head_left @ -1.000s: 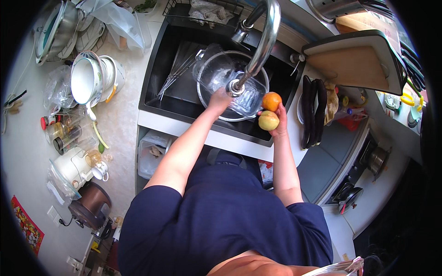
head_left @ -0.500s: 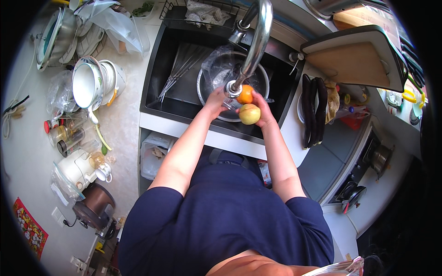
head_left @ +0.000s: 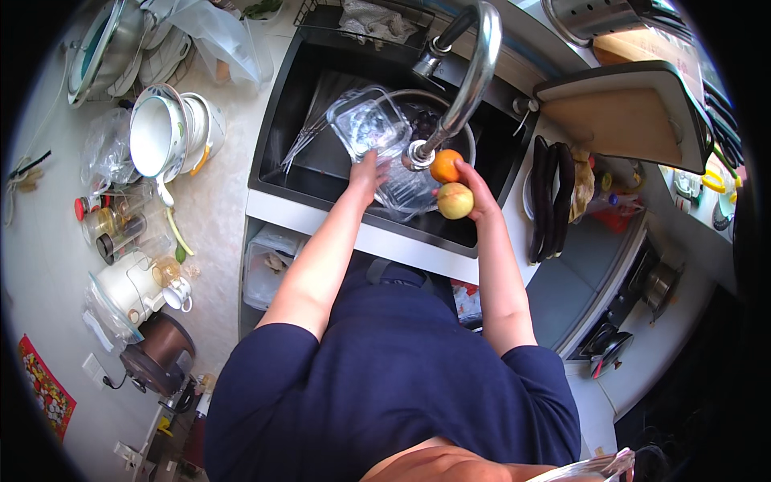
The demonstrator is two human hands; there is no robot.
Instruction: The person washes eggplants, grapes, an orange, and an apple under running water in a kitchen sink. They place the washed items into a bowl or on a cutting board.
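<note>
Black sink [head_left: 313, 173] holds a bowl [head_left: 473, 147] with dark contents [head_left: 423, 124]; my left fingers [head_left: 374, 165] grip a clear container [head_left: 368, 120], right fingers [head_left: 475, 185] clasp an orange [head_left: 448, 165], a yellowish fruit [head_left: 455, 202].

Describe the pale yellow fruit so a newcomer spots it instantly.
Start at the black sink, then find the tall curved chrome faucet arching over it. Just below the faucet's head in the picture, the person's right hand holds two round fruits. The pale yellow fruit is the lower one in the picture; its neighbour, the orange fruit, is far brighter.
</note>
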